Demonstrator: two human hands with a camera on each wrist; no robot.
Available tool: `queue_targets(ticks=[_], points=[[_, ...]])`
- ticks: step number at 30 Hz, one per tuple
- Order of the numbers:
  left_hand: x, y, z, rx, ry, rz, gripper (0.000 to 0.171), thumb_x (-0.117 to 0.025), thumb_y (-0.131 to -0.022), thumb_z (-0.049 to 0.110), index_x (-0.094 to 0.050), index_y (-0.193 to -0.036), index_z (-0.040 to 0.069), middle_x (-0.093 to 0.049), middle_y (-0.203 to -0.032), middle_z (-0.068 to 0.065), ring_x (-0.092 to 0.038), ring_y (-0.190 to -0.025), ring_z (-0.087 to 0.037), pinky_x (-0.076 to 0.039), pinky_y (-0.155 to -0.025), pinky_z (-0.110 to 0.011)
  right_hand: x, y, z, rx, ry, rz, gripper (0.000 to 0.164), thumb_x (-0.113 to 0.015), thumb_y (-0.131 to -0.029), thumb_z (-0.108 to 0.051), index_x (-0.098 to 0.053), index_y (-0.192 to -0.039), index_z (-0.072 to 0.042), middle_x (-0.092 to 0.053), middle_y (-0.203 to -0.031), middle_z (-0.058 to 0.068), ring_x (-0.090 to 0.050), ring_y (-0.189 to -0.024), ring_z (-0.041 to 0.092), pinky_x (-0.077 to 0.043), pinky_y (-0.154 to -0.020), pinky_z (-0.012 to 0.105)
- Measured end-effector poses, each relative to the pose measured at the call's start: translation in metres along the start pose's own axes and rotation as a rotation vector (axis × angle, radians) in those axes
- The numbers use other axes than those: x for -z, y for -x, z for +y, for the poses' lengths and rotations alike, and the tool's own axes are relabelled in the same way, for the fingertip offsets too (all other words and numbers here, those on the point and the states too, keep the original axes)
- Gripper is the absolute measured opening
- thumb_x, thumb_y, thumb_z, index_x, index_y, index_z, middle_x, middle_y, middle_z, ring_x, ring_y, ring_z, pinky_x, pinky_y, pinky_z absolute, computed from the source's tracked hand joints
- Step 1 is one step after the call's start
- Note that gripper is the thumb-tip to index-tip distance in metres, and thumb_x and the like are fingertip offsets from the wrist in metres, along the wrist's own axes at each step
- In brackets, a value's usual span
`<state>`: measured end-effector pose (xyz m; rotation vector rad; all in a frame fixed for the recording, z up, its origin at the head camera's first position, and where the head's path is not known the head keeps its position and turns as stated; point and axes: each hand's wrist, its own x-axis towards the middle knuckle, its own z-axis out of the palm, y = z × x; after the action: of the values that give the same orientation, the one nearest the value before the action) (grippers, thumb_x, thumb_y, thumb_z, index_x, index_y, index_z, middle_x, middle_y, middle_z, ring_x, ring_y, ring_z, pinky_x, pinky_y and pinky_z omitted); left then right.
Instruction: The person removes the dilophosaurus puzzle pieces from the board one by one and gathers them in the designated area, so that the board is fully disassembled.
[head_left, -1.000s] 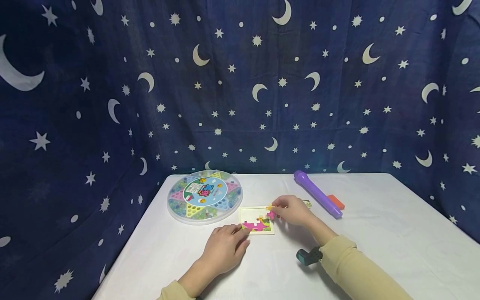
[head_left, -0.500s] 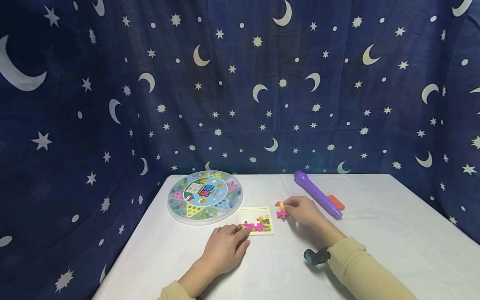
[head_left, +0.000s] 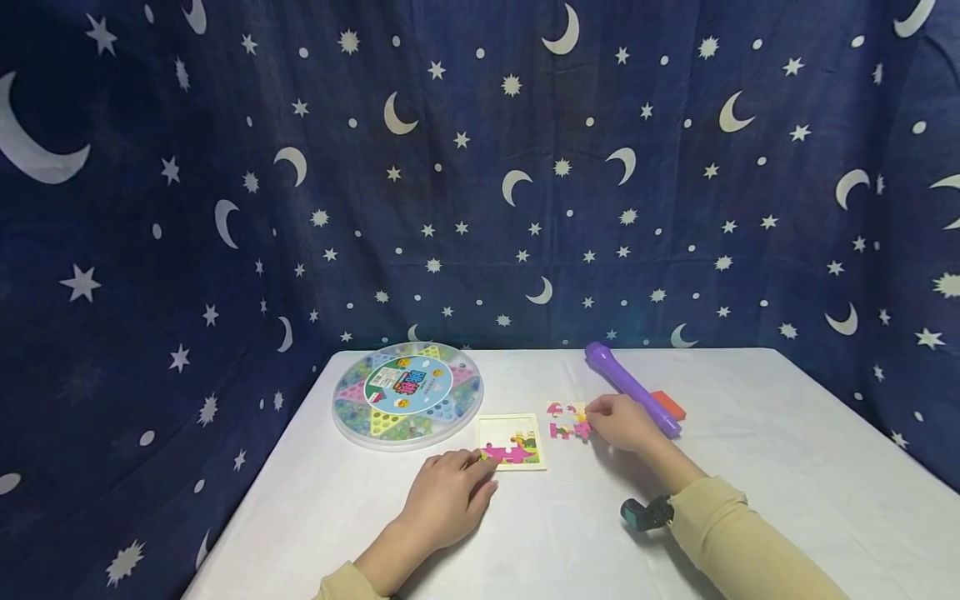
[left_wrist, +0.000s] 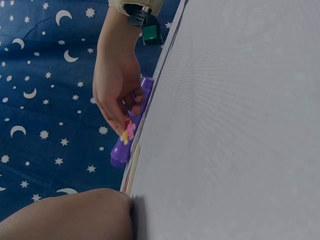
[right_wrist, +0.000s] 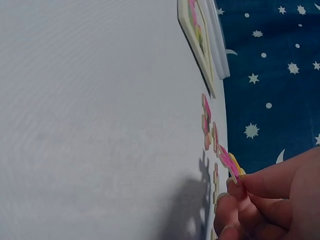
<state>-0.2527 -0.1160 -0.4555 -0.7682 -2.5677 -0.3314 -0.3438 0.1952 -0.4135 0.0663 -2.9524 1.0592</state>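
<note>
My left hand (head_left: 453, 492) rests on the white tabletop, its fingertips touching the lower left corner of a small square puzzle tray (head_left: 525, 467). Joined pink and green pieces (head_left: 510, 453) fill the tray's lower part; its upper left shows bare board. Right of the tray, my right hand (head_left: 621, 422) pinches a pink and yellow puzzle piece (right_wrist: 230, 164) between thumb and fingers, tilted above the table in the right wrist view. Several loose puzzle pieces (head_left: 559, 431) lie beneath and beside it. Only part of the left hand (left_wrist: 75, 215) shows in the left wrist view.
A round clear Chinese checkers box (head_left: 408, 396) with marbles lies behind and left of the tray. A purple toy microphone (head_left: 633, 390) and an orange-red block (head_left: 669, 405) lie beyond the right hand. A dark star-patterned curtain (head_left: 465, 208) hangs behind the table.
My right hand has moved right, from the tray's upper right edge to over the loose pieces, still pinching a piece. More loose pieces now show. The left hand has stayed in place.
</note>
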Motion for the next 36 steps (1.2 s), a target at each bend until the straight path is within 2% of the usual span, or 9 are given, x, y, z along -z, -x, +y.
queue_targets(ticks=[5,14,21,30,36], points=[[0.001,-0.001,-0.001,0.005,0.0,-0.004,0.032,-0.064,-0.1,0.035,-0.073,-0.127,0.02,-0.071,-0.121,-0.005,-0.066,-0.11,-0.025,-0.05,-0.093,-0.049,0.002,0.001,0.002,0.009,0.011,-0.003,0.025,-0.065,-0.096,-0.019,-0.07,-0.113,-0.001,-0.066,-0.096,0.01,-0.059,-0.077,0.022,-0.05,-0.066,0.035],[0.0,-0.001,-0.001,0.022,-0.005,-0.033,0.034,-0.061,-0.101,0.038,-0.072,-0.129,0.021,-0.07,-0.123,-0.005,-0.065,-0.112,-0.026,-0.049,-0.095,-0.049,0.0,0.003,0.008,0.032,0.031,0.006,0.019,-0.068,-0.095,-0.016,-0.068,-0.107,-0.001,-0.063,-0.085,0.008,-0.059,-0.059,0.018,-0.049,-0.053,0.031],[0.0,-0.001,-0.003,0.01,-0.003,-0.008,0.032,-0.063,-0.1,0.035,-0.072,-0.127,0.021,-0.07,-0.122,-0.006,-0.066,-0.111,-0.026,-0.05,-0.093,-0.049,0.001,0.003,0.007,0.017,0.11,0.02,0.015,-0.069,-0.095,-0.018,-0.068,-0.102,-0.005,-0.063,-0.085,0.007,-0.057,-0.067,0.02,-0.05,-0.056,0.03],[0.0,0.001,-0.002,0.009,0.011,-0.011,0.031,-0.064,-0.1,0.034,-0.073,-0.126,0.02,-0.071,-0.121,-0.006,-0.066,-0.111,-0.026,-0.05,-0.093,-0.049,-0.008,0.007,-0.009,0.055,0.104,0.029,0.011,-0.069,-0.094,-0.016,-0.069,-0.1,-0.007,-0.064,-0.078,0.003,-0.058,-0.066,0.019,-0.05,-0.055,0.031],[-0.001,0.002,-0.001,0.02,0.007,-0.029,0.033,-0.063,-0.101,0.037,-0.072,-0.128,0.021,-0.07,-0.123,-0.006,-0.065,-0.112,-0.026,-0.049,-0.094,-0.049,-0.017,0.005,-0.025,0.108,0.121,0.026,0.007,-0.07,-0.094,-0.015,-0.071,-0.099,-0.011,-0.066,-0.089,0.001,-0.058,-0.075,0.018,-0.049,-0.064,0.033]])
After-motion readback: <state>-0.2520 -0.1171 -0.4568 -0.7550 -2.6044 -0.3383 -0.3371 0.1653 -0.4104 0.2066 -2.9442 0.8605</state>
